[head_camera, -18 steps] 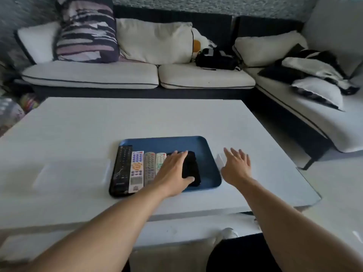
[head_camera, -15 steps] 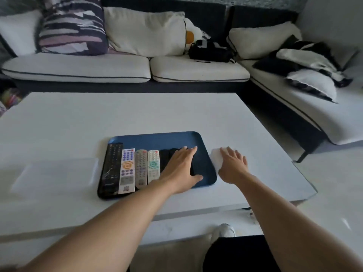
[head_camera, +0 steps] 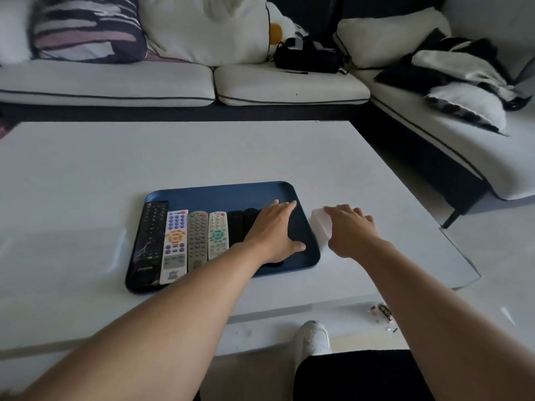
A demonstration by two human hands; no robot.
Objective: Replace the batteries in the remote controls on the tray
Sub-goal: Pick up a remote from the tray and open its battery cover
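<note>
A blue tray (head_camera: 220,192) lies on the white table (head_camera: 202,151). Side by side on it lie a long black remote (head_camera: 149,241), a white remote with blue and orange buttons (head_camera: 173,244), a grey remote (head_camera: 197,238), a white remote with teal buttons (head_camera: 217,235) and black remotes (head_camera: 240,227). My left hand (head_camera: 275,230) rests flat over the rightmost black remote, fingers straight and thumb spread. My right hand (head_camera: 350,230) lies on a small white box (head_camera: 320,224) just right of the tray, fingers bent over it.
A clear plastic sheet (head_camera: 63,247) lies on the table's left side. A corner sofa with cushions and a black bag (head_camera: 307,57) runs behind and to the right. My white shoe (head_camera: 312,337) and small scraps (head_camera: 385,311) are on the floor.
The camera tilted down and nearer. My left hand slid right across the black remote. My right hand moved left from the bare table onto the white box.
</note>
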